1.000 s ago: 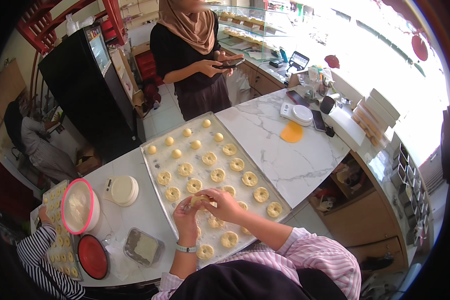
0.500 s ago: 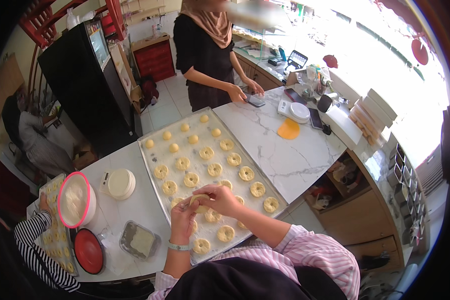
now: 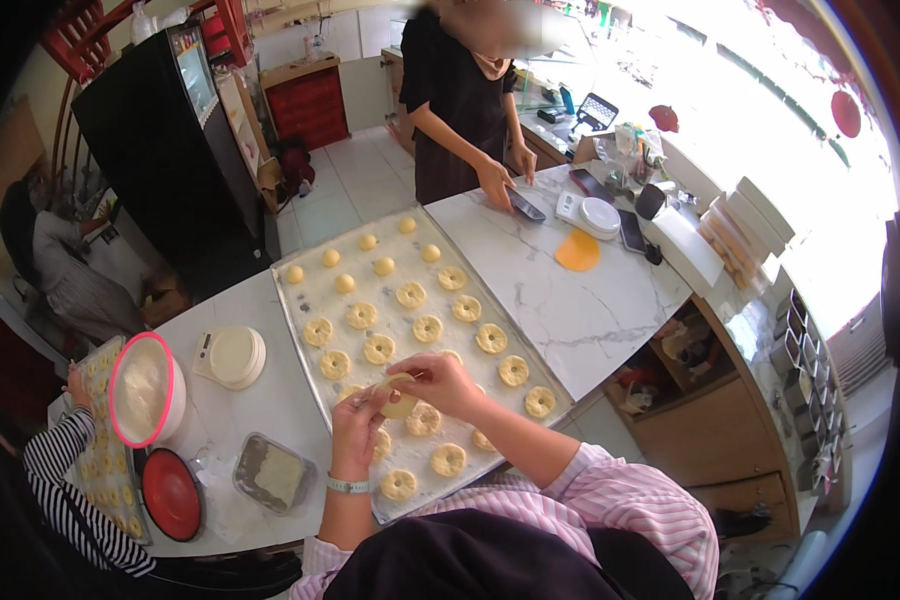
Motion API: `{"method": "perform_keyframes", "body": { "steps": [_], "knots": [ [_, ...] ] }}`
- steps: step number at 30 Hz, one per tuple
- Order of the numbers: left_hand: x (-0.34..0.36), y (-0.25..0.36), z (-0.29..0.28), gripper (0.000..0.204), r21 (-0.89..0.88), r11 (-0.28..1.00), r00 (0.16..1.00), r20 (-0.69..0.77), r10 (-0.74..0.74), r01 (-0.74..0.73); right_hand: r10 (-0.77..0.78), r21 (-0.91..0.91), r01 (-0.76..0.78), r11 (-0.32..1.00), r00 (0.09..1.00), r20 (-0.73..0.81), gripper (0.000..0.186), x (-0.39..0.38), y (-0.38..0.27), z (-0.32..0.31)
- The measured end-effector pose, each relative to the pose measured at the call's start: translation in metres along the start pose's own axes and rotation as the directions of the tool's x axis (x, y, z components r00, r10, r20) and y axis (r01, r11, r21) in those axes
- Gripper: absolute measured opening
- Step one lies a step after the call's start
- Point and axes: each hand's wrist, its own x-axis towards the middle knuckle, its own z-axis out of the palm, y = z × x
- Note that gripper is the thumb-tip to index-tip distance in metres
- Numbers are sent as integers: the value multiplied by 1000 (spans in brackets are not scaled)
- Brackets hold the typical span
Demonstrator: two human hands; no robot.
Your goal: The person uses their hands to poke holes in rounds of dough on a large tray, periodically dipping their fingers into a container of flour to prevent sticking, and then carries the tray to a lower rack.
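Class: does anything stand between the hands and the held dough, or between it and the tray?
Nothing visible: the left hand and right hand touch the held dough. Dough rings lie nearby on the tray; the hands hide what is directly beneath.

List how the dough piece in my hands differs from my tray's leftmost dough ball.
The dough piece is held by the left hand and right hand; the dough ball rests on the baking tray. The dough piece is flattened, the dough ball rounded. Both are pale yellow.
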Motion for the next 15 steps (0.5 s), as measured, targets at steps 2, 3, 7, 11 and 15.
{"method": "perform_keyframes", "body": {
  "steps": [2,3,7,11,15],
  "knots": [
    [2,-3,1,14,19,1000,1000,7,-8,8,-184,-116,184,976,983,7,24,-4,-3,6],
    [3,-2,2,14,22,999,1000,-16,25,-25,-120,-65,121,991,993,14,24,-4,-3,4],
    [1,-2,4,16,-7,1000,997,-81,16,-16,76,35,-78,996,996,49,26,0,-10,-5],
    [8,-8,-9,19,107,994,997,-68,27,-19,-108,-80,111,991,993,43,26,-1,-5,2],
    [7,3,10,21,58,996,994,-84,-62,67,99,173,-106,979,994,46,28,1,10,-9]
  ]
}}
